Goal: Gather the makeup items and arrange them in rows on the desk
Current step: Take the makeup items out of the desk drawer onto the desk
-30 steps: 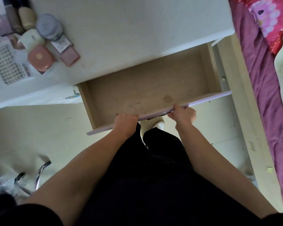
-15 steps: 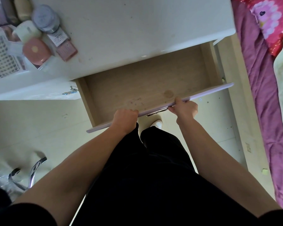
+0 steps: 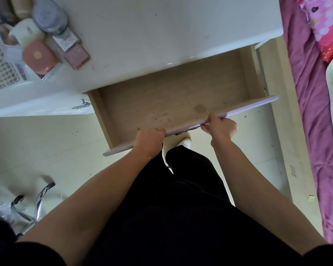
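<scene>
Pink compact (image 3: pixel 39 56) and other makeup bunched at 10 o'clock on white desk (image 3: pixel 161 35), not in rows. Drawer (image 3: pixel 171 96) open at centre, looks bare. Left hand (image 3: pixel 149 138) curls over its front edge; right hand (image 3: pixel 222 127), 3 o'clock, pinches it. Likely checking drawer; next: shut it, sort makeup.

A single view, from a camera worn on the person's head, looks steeply down and a little forward, wide enough to bend straight lines near the frame's sides. The person's dark clothes (image 3: pixel 181 217) and forearms (image 3: pixel 96 192) fill the lower half, very near the lens. The open drawer (image 3: pixel 171 100) lies mid-frame, with the left hand (image 3: pixel 149 138) and right hand (image 3: pixel 222 127) at its front. The desk (image 3: pixel 161 35) crosses the upper part, its left end cut off. The floor (image 3: pixel 37 150) shows at left, a bed (image 3: pixel 311 112) along the right.
</scene>
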### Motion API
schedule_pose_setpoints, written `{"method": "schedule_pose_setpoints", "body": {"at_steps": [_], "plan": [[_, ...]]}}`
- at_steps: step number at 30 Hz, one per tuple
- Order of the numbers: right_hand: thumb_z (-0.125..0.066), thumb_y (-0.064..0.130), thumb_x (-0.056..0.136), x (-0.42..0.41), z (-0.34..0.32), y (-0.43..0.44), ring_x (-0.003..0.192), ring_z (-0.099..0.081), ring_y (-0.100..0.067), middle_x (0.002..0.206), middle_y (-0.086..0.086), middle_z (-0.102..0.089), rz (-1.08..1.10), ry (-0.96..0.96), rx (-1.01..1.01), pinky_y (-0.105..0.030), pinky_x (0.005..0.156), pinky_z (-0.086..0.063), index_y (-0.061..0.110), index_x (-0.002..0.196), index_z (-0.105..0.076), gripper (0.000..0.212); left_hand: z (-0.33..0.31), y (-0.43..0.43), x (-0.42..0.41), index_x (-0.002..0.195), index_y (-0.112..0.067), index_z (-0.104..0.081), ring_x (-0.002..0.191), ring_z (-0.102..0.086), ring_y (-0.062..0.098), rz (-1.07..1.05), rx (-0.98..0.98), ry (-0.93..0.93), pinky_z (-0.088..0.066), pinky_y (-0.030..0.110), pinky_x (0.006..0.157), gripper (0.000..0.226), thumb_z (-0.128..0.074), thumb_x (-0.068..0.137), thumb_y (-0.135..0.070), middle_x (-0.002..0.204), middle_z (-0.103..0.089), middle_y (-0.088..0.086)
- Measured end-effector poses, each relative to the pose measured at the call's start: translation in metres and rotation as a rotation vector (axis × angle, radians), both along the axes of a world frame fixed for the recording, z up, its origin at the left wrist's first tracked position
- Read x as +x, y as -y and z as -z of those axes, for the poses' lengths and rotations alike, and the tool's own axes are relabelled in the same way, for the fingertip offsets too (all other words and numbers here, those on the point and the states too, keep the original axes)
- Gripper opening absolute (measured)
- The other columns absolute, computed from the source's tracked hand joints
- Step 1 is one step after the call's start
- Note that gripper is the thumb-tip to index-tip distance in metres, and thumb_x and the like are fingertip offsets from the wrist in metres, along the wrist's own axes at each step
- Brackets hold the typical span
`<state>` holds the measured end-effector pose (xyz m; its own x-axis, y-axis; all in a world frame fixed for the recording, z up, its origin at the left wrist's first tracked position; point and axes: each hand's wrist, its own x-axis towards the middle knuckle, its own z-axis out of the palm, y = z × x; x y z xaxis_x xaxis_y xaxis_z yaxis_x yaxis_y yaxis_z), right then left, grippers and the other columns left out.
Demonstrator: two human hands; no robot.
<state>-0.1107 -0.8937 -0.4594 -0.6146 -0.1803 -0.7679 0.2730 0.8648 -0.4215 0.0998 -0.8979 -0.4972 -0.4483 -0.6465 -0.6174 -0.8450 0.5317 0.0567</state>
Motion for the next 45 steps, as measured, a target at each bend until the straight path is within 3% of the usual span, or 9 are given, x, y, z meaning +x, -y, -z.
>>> {"method": "schedule_pose_setpoints", "body": {"at_steps": [16, 22, 25, 27, 29, 32, 37, 42, 45], "plan": [[-0.059, 0.024, 0.083, 0.023, 0.007, 0.028, 0.061, -0.073, -0.011, 0.053, -0.001, -0.07, 0.007, 0.022, -0.052, -0.022, 0.06, -0.047, 0.01, 0.081, -0.064, 0.016, -0.009, 0.043, 0.022, 0.111, -0.017, -0.059, 0.083, -0.067, 0.03, 0.01, -0.09, 0.031, -0.036, 0.031, 0.059, 0.022, -0.05, 0.092, -0.021, 0.098, -0.067, 0.002], [-0.052, 0.022, 0.084, 0.012, -0.006, 0.061, 0.045, -0.063, -0.002, 0.048, 0.005, -0.067, -0.11, -0.067, -0.019, -0.012, 0.034, -0.035, 0.01, 0.081, -0.063, 0.017, -0.009, 0.06, 0.018, 0.106, -0.016, -0.063, 0.074, -0.065, 0.031, -0.071, -0.163, -0.091, -0.044, 0.031, 0.054, 0.02, -0.062, 0.088, -0.026, 0.093, -0.067, 0.004], [-0.045, 0.029, 0.086, 0.01, -0.006, 0.063, 0.052, -0.07, -0.007, 0.05, 0.002, -0.068, -0.044, -0.025, -0.038, -0.016, 0.065, -0.055, 0.009, 0.079, -0.061, 0.027, -0.004, 0.059, 0.019, 0.119, -0.011, -0.058, 0.103, -0.06, 0.034, -0.095, -0.305, -0.187, -0.056, 0.047, 0.071, 0.052, -0.074, 0.073, -0.029, 0.12, -0.059, 0.014], [-0.045, 0.035, 0.084, 0.012, -0.007, 0.063, 0.062, -0.074, -0.017, 0.054, -0.001, -0.07, -0.024, -0.007, -0.037, -0.031, 0.078, -0.057, 0.009, 0.075, -0.063, 0.033, -0.005, 0.066, 0.024, 0.147, -0.004, -0.032, 0.142, -0.027, 0.042, -0.089, -0.391, -0.205, -0.03, 0.062, 0.109, 0.088, -0.065, 0.076, -0.043, 0.154, -0.027, 0.024], [-0.046, 0.038, 0.083, 0.012, -0.008, 0.065, 0.065, -0.075, -0.017, 0.051, 0.001, -0.068, -0.01, -0.008, -0.027, -0.031, 0.077, -0.055, 0.011, 0.07, -0.06, 0.033, -0.01, 0.079, 0.027, 0.153, 0.001, -0.007, 0.147, -0.001, 0.047, -0.123, -0.395, -0.187, -0.006, 0.061, 0.117, 0.115, -0.058, 0.073, -0.064, 0.159, -0.001, 0.029], [-0.049, 0.041, 0.081, 0.01, -0.003, 0.068, 0.075, -0.075, -0.019, 0.048, 0.003, -0.066, -0.01, -0.014, -0.034, -0.03, 0.079, -0.052, 0.014, 0.064, -0.055, 0.032, -0.013, 0.092, 0.028, 0.152, 0.003, 0.007, 0.145, 0.009, 0.049, -0.168, -0.34, -0.132, -0.001, 0.06, 0.118, 0.139, -0.051, 0.061, -0.084, 0.157, 0.01, 0.032], [-0.068, 0.056, 0.083, 0.005, 0.007, 0.065, 0.076, -0.075, -0.024, 0.064, -0.015, -0.071, 0.034, 0.049, -0.102, -0.033, 0.075, -0.062, 0.006, 0.085, -0.06, 0.05, -0.01, 0.096, 0.029, 0.153, -0.003, 0.008, 0.146, 0.005, 0.047, -0.142, -0.289, -0.089, -0.001, 0.06, 0.118, 0.142, -0.063, 0.057, -0.08, 0.159, 0.004, 0.028], [-0.066, 0.061, 0.083, 0.023, -0.002, 0.121, 0.066, -0.075, -0.016, 0.061, -0.001, -0.073, -0.112, 0.047, -0.199, -0.037, 0.085, -0.059, 0.009, 0.074, -0.069, 0.053, -0.018, 0.153, 0.03, 0.148, 0.004, -0.022, 0.108, -0.048, 0.04, -0.223, -0.461, -0.055, -0.034, 0.05, 0.101, 0.115, -0.071, 0.067, -0.061, 0.127, -0.046, 0.024], [-0.067, 0.059, 0.083, 0.027, -0.013, 0.165, 0.063, -0.074, -0.023, 0.056, -0.005, -0.071, -0.083, 0.041, -0.251, -0.038, 0.082, -0.06, 0.009, 0.06, -0.063, 0.055, -0.016, 0.189, 0.03, 0.148, 0.005, -0.017, 0.133, -0.034, 0.045, -0.257, -0.411, -0.053, -0.024, 0.055, 0.113, 0.115, -0.078, 0.065, -0.047, 0.146, -0.032, 0.027]]}}
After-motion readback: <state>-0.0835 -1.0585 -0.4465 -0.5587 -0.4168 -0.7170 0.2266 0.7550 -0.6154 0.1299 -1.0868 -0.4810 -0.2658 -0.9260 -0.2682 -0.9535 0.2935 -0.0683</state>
